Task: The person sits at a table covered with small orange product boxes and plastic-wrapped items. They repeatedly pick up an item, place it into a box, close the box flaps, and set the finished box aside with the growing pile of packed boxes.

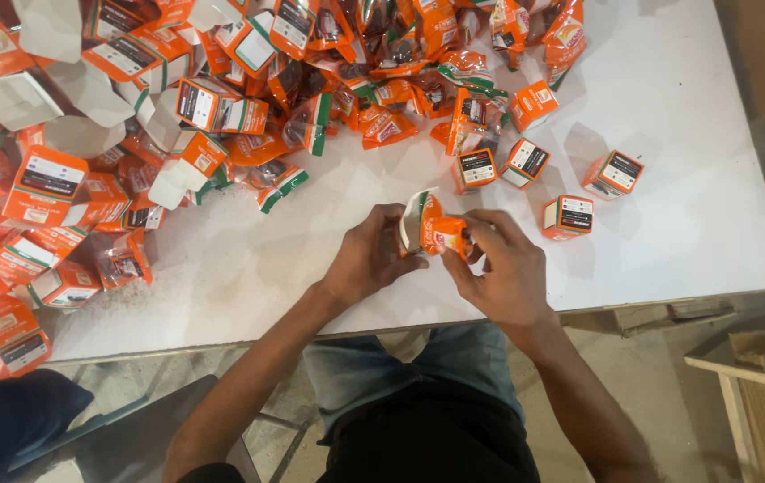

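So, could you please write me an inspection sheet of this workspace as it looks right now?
Surface: white table, bare at the right and near edge.
Job's things: small orange carton with an open white flap, held over the table by both hands.
Clutter: heap of orange cartons and packets across the left and top; five closed cartons standing apart at right.
Grippers: left hand and right hand both grip the carton.
Cables: nothing seen.
Surroundings: concrete floor, wooden boards at lower right.

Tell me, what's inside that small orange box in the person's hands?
Both hands, left hand and right hand, cover the orange box; only its raised white flap shows. Contents hidden.
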